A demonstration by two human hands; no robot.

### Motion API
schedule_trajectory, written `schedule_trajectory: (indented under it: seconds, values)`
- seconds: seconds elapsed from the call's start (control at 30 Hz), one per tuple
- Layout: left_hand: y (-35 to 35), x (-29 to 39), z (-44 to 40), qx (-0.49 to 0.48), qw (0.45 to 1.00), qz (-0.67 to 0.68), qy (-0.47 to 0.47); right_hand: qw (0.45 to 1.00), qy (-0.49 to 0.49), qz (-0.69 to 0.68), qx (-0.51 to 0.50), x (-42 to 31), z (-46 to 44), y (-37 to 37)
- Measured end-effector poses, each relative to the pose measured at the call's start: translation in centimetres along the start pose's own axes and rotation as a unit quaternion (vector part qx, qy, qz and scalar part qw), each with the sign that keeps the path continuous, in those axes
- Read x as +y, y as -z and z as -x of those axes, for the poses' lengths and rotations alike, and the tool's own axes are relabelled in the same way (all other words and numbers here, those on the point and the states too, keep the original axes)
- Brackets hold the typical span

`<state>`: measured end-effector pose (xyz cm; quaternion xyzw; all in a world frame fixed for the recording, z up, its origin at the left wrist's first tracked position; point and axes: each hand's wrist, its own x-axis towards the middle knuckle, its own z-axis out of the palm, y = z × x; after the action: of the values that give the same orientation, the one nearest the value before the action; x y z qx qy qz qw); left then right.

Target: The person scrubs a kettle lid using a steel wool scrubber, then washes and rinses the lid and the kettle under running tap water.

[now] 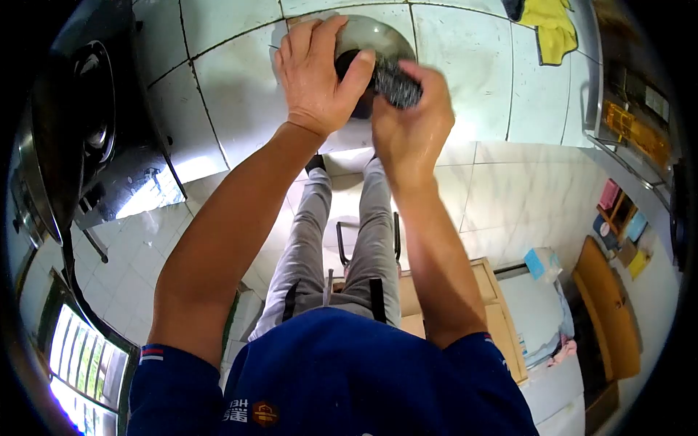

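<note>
On the white tiled counter lies a round, greyish translucent lid or dish (384, 35) with a dark part at its middle. My left hand (316, 76) rests over its left side, fingers bent on the rim and thumb reaching to the dark part. In my right hand (416, 120) is a dark grey, wiry scrubber (398, 83), pinched between thumb and fingers against the right side of the dark part. The hands partly hide the round object, so I cannot tell exactly what it is.
A black stove (120, 156) with a pan stands at the left. A yellow-green cloth (549, 33) lies on the counter at the upper right. Beyond the counter's right end is a metal rail (629, 163). My legs are below the counter edge.
</note>
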<state>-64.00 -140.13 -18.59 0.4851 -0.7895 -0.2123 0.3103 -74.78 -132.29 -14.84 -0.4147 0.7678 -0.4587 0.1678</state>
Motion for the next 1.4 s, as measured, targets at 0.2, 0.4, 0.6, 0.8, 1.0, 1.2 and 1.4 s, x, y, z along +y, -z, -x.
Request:
schedule_trajectory:
  seconds: [0.2, 0.4, 0.6, 0.8, 1.0, 1.2, 1.4]
  values:
    - [0.1, 0.2, 0.0, 0.003, 1.000, -0.016, -0.012, 1.000, 0.011, 0.013, 0.013, 0.1, 1.0, 0.6]
    - [-0.4, 0.5, -0.2, 0.014, 1.000, -0.013, 0.016, 0.999, -0.041, 0.020, -0.016, -1.0, -1.9, 0.1]
    - [-0.6, 0.2, -0.4, 0.034, 0.999, -0.006, 0.032, 0.999, 0.004, 0.023, -0.023, -1.1, -2.3, -0.1]
    - [0.4, 1.1, -0.2, 0.010, 1.000, -0.024, 0.011, 0.999, 0.039, 0.016, -0.016, -0.3, 1.2, 1.0]
    - [-0.1, 0.6, -0.5, 0.034, 0.998, -0.017, -0.044, 0.996, 0.081, 0.028, 0.000, 0.1, 2.2, 1.4]
    - [-0.1, 0.6, -0.4, 0.029, 0.998, -0.042, -0.033, 0.999, 0.020, 0.044, 0.004, -0.3, -1.8, 0.2]
    - [-0.6, 0.1, -0.8, 0.053, 0.997, -0.013, -0.053, 0.998, 0.049, 0.037, 0.006, -0.4, -2.2, -0.6]
